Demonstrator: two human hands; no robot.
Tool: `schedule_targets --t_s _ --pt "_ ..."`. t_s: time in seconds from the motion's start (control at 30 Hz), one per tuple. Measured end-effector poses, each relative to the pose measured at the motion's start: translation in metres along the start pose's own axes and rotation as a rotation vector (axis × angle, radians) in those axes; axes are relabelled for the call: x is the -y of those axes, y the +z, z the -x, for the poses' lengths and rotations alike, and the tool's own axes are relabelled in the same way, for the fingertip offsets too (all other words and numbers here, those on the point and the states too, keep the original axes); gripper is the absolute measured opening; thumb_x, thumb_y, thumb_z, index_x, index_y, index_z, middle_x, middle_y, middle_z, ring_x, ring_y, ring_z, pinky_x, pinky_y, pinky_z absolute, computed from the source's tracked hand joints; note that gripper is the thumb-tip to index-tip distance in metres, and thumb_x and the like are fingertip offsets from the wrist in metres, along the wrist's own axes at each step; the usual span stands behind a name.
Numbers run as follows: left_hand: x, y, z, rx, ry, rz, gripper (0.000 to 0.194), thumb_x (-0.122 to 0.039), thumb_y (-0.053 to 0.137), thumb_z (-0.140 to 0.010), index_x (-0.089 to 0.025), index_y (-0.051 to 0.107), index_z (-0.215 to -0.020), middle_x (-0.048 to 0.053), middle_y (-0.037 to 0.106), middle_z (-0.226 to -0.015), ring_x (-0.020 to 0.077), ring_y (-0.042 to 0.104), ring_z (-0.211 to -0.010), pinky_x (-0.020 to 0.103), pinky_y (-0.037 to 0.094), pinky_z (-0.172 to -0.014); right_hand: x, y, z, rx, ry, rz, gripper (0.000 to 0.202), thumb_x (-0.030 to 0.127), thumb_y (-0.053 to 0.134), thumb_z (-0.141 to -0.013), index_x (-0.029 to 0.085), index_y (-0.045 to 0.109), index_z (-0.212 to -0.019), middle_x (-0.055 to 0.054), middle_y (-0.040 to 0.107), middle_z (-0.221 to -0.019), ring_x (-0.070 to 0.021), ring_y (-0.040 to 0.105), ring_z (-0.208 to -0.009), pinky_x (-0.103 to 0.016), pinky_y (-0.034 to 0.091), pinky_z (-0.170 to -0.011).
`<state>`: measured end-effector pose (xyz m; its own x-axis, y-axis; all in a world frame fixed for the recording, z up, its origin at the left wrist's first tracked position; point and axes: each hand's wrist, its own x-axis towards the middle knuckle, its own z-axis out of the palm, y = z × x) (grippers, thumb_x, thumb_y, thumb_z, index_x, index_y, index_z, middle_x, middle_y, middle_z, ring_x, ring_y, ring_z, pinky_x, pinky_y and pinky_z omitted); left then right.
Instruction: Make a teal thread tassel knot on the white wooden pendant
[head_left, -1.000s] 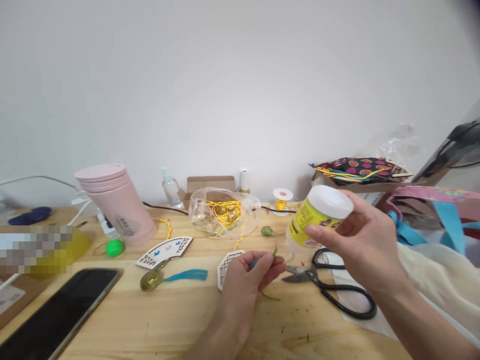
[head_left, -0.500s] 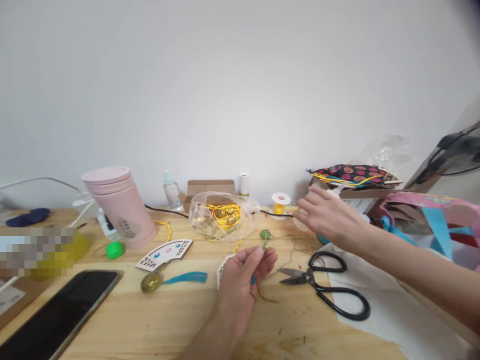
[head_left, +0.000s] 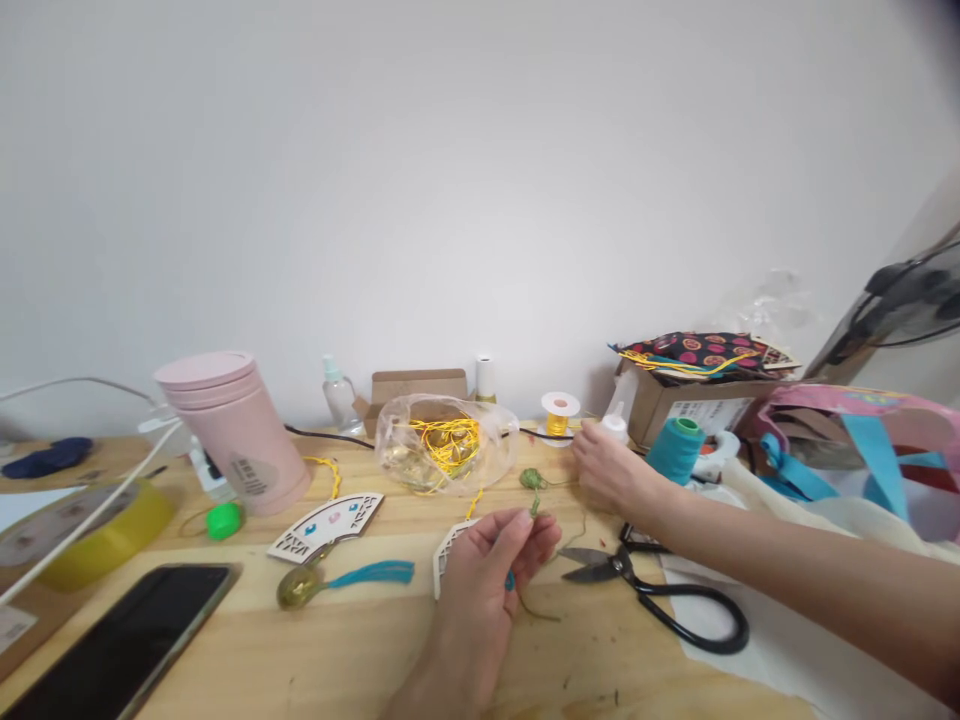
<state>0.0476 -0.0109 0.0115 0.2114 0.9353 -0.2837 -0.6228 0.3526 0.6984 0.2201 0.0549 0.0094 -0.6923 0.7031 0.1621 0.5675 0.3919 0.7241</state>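
My left hand (head_left: 491,560) is closed in a pinch on a green cord (head_left: 535,503), whose bundled end (head_left: 531,479) lies just beyond the fingertips. A bit of blue shows under the fingers, and a pale lattice charm (head_left: 444,555) is partly hidden behind the hand. At the right, my right hand (head_left: 609,468) rests low by the table, fingers curled, in front of a white nozzle bottle (head_left: 615,424); what its fingertips hold, if anything, is hidden. Black-handled scissors (head_left: 616,566) lie partly under the right forearm, blades apart.
A plastic bag with yellow cords (head_left: 450,445) is in the middle. Left are a pink tumbler (head_left: 236,435), a fan-shaped charm (head_left: 326,527), a blue tassel (head_left: 371,573) and a phone (head_left: 127,640). At right stand a teal thread spool (head_left: 675,452) and a cardboard box (head_left: 675,408).
My right hand has come down and slightly left from beside the box, uncovering the teal spool and the nozzle bottle, which now stands on the table. My left hand keeps its pinch.
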Motion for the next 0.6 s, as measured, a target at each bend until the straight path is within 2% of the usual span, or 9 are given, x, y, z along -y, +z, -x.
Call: schedule_targets --t_s 0.17,0.3,0.37,0.43,0.53,0.6 --pt "0.001 0.001 0.000 -0.011 0.005 -0.014 0.012 -0.017 0.073 -0.057 -0.012 0.064 -0.063 0.006 0.070 -0.068 0.0122 0.064 -0.062 0.021 0.050 -0.067 -0.002 -0.009 0.003 0.000 -0.017 -0.020 0.010 0.008 0.064 -0.059 0.017 0.068 -0.063 -0.009 0.066 -0.075 -0.0262 0.055 -0.081 -0.043 0.035 -0.089" --pt "0.001 0.002 -0.001 -0.017 0.012 -0.033 0.013 -0.017 0.073 -0.056 -0.011 0.064 -0.064 0.007 0.071 -0.070 0.0129 0.065 -0.065 0.022 0.050 -0.071 -0.011 -0.025 0.004 -0.016 -0.013 -0.089 0.007 0.008 0.061 -0.064 0.013 0.067 -0.065 -0.010 0.065 -0.070 -0.0246 0.056 -0.077 -0.042 0.037 -0.087" --pt "0.002 0.001 -0.002 -0.017 0.016 -0.041 0.014 -0.018 0.074 -0.055 -0.012 0.064 -0.063 0.007 0.071 -0.070 0.0135 0.065 -0.066 0.022 0.050 -0.071 -0.014 -0.037 0.007 -0.058 0.013 -0.273 0.012 0.007 0.058 -0.066 0.013 0.066 -0.070 -0.008 0.064 -0.070 -0.0227 0.056 -0.076 -0.041 0.040 -0.084" --pt "0.003 0.000 -0.002 -0.019 0.012 -0.055 0.013 -0.018 0.073 -0.056 -0.012 0.064 -0.063 0.007 0.071 -0.071 0.0138 0.065 -0.067 0.022 0.050 -0.071 -0.014 -0.050 0.014 -0.147 0.105 -0.580 0.023 0.003 0.052 -0.067 0.016 0.065 -0.080 -0.006 0.065 -0.077 -0.0200 0.057 -0.079 -0.038 0.043 -0.079" --pt "0.004 -0.001 -0.002 -0.023 0.002 -0.082 0.012 -0.019 0.072 -0.058 -0.012 0.063 -0.063 0.007 0.071 -0.073 0.0141 0.065 -0.069 0.021 0.050 -0.070 -0.002 -0.063 0.024 -0.337 0.283 -0.995 0.033 0.001 0.042 -0.071 0.018 0.062 -0.092 -0.005 0.064 -0.089 -0.0158 0.057 -0.085 -0.031 0.046 -0.076" --pt "0.004 -0.002 -0.003 -0.012 0.005 -0.085 0.012 -0.020 0.071 -0.059 -0.012 0.063 -0.063 0.007 0.071 -0.072 0.0142 0.065 -0.069 0.021 0.049 -0.071 0.009 -0.067 0.030 -0.425 0.342 -1.139 0.031 0.004 0.040 -0.076 0.017 0.060 -0.096 -0.006 0.063 -0.092 -0.0153 0.056 -0.086 -0.030 0.046 -0.075"
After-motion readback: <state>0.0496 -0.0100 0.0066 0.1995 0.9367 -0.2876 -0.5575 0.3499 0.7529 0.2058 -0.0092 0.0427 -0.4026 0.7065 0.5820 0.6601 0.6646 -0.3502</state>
